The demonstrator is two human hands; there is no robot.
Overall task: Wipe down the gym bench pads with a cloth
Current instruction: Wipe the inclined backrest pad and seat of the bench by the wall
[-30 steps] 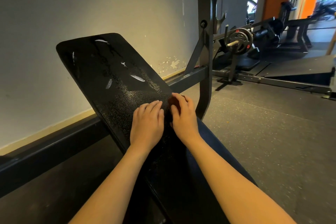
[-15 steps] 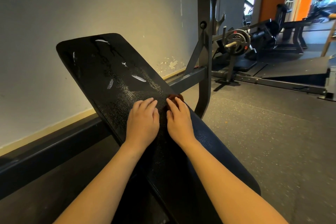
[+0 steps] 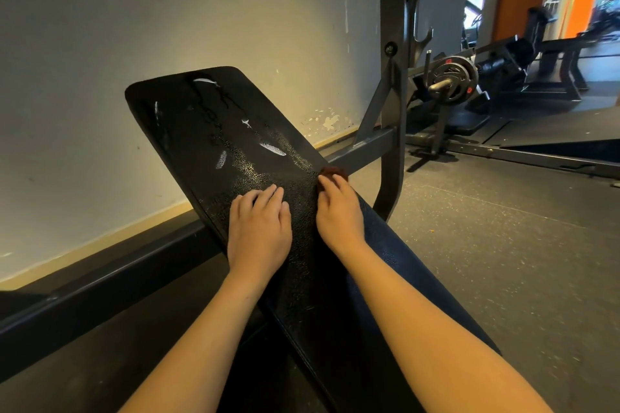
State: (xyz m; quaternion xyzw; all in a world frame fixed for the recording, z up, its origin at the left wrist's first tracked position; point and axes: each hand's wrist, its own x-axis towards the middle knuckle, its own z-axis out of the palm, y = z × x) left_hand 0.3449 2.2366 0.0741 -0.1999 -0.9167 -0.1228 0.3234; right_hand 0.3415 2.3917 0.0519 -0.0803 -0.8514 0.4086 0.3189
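Where the hands lie: the left hand (image 3: pixel 258 231) rests flat on the sloping bench pad (image 3: pixel 208 131) with its fingers straight and nothing in them. The right hand (image 3: pixel 339 211) sits apart from it at the pad's right edge.
Right hand's hold: its fingers lie over the cloth (image 3: pixel 332 172) and bear it onto the pad. The thumb is hidden, so I cannot tell whether the hand pinches the cloth or only presses it.
Cloth's place: a small dark reddish wad on the pad's right edge, peeping out beyond the right fingertips.
Cloth's handling: probably light, soft and limp, and quick to bunch. It is best spread under the palm or pinched by a fold so that it does not slip off the edge.
Pad's handling: it looks firm, pebbled and glossy, and is likely slick where damp. It is fixed, so the left hand need only brace.
Upper pad: pale streaks (image 3: pixel 272 148) lie beyond both hands; whether they are wet marks or scuffs I cannot tell.
Behind: a grey upright (image 3: pixel 391 43), then a weight plate (image 3: pixel 451 77).
Change over half a second: the hands were almost touching and are now parted. The right hand has carried the cloth up and outward, so more of the cloth shows, while the left hand has barely shifted.
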